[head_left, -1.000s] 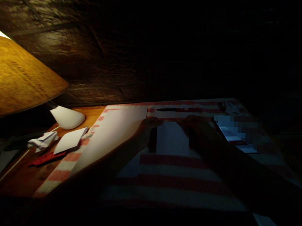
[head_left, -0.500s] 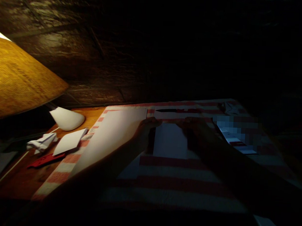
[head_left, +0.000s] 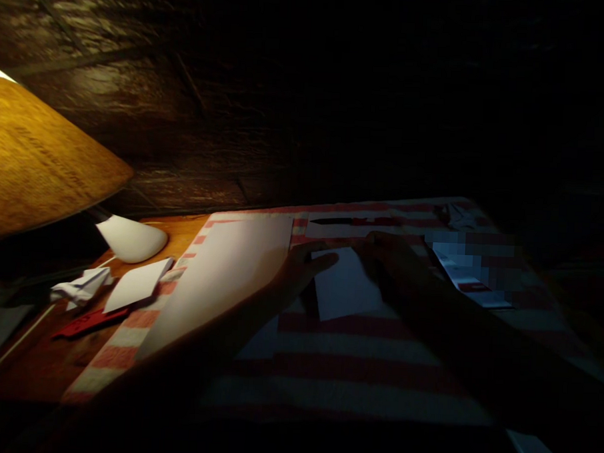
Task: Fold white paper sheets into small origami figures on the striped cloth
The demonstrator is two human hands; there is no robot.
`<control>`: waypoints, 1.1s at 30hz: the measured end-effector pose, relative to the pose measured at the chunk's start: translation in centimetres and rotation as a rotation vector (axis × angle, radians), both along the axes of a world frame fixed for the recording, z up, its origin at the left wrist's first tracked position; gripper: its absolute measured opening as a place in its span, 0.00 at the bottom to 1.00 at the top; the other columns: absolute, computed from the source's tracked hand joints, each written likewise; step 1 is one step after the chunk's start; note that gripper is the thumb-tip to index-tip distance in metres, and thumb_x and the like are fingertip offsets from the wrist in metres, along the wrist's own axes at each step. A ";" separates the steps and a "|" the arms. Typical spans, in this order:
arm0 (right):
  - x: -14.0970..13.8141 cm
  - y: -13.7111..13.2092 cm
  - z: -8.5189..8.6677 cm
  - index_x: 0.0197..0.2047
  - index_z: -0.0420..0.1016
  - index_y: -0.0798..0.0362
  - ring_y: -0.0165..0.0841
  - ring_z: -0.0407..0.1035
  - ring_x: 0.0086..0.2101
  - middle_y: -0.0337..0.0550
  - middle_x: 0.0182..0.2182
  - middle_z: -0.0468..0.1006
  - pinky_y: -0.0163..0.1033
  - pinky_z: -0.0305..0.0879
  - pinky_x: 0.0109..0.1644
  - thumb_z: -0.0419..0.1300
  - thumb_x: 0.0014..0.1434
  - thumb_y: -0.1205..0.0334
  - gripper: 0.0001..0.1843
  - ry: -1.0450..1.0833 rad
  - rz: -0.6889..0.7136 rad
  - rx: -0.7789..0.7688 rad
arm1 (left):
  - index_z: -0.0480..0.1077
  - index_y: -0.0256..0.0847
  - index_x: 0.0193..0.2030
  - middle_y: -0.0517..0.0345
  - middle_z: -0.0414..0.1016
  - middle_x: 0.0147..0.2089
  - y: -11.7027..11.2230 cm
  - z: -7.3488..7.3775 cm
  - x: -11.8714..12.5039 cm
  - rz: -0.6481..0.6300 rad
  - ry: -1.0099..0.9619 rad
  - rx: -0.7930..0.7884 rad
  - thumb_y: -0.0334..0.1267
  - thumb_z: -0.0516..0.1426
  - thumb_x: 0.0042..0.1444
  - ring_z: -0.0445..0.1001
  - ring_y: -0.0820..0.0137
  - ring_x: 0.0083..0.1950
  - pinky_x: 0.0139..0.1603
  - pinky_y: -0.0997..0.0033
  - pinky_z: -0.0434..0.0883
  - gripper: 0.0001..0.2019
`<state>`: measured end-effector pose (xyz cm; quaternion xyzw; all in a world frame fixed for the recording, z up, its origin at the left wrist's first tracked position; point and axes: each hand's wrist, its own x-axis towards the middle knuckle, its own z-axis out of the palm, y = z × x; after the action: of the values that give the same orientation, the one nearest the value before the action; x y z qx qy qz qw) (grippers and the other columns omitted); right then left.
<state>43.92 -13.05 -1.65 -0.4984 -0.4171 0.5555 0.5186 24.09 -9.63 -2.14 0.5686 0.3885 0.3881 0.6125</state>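
Note:
A small piece of white paper (head_left: 348,288) is held up over the striped cloth, tilted with its lower edge swung sideways. My left hand (head_left: 308,259) grips its upper left corner, the thumb lying across the front. At the upper right edge is my right hand (head_left: 387,255), its fingers curled; deep shadow hides just how they meet the paper. Behind both hands, a knife (head_left: 352,222) with a dark blade and reddish handle rests on a white strip of paper (head_left: 326,231). A large white sheet (head_left: 230,270) lies left of my left hand.
A lamp with a yellow shade (head_left: 49,155) and white base (head_left: 134,239) stands at left. Near it are a folded white paper (head_left: 139,286), a crumpled paper (head_left: 84,288) and a red tool (head_left: 90,323). A lit screen (head_left: 472,277) lies right on the striped cloth (head_left: 356,369).
The small paper has turned from straight to tilted, its lower edge swinging slightly right. My left thumb now lies across its front, and the hands have shifted slightly.

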 end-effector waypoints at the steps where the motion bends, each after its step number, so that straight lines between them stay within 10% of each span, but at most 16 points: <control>1: 0.0 0.0 -0.1 0.23 0.66 0.51 0.25 0.55 0.20 0.31 0.18 0.64 0.34 0.48 0.23 0.74 0.47 0.48 0.23 0.016 0.005 0.002 | 0.74 0.39 0.26 0.62 0.70 0.24 -0.1 -0.1 0.0 -0.011 0.026 0.008 0.46 0.70 0.47 0.67 0.73 0.26 0.28 0.73 0.60 0.14; 20: -2.3 -1.8 1.0 0.30 0.76 0.52 0.27 0.63 0.20 0.37 0.23 0.75 0.33 0.57 0.22 0.71 0.48 0.59 0.09 -0.191 0.072 0.080 | 0.72 0.40 0.25 0.61 0.70 0.26 -1.1 0.4 0.4 0.050 0.037 0.199 0.41 0.66 0.48 0.66 0.73 0.29 0.30 0.74 0.60 0.10; 27: -2.7 -2.7 1.2 0.33 0.78 0.49 0.36 0.74 0.36 0.41 0.33 0.80 0.40 0.69 0.41 0.69 0.55 0.60 0.05 -0.201 -0.033 0.413 | 0.77 0.42 0.29 0.59 0.75 0.29 -2.8 2.1 0.4 0.187 0.031 0.393 0.37 0.65 0.50 0.71 0.70 0.32 0.33 0.71 0.64 0.03; 33: -2.5 -3.6 2.5 0.32 0.79 0.49 0.34 0.74 0.33 0.40 0.31 0.80 0.38 0.67 0.37 0.67 0.57 0.63 0.02 -0.273 0.011 0.451 | 0.77 0.43 0.29 0.59 0.75 0.30 -3.6 2.8 0.0 0.165 0.025 0.553 0.33 0.64 0.52 0.71 0.70 0.32 0.35 0.70 0.67 0.03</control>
<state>41.41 -16.66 0.88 -0.4382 -0.5993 0.3788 0.5526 24.08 -13.24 0.62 0.6853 0.3205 0.5206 0.3958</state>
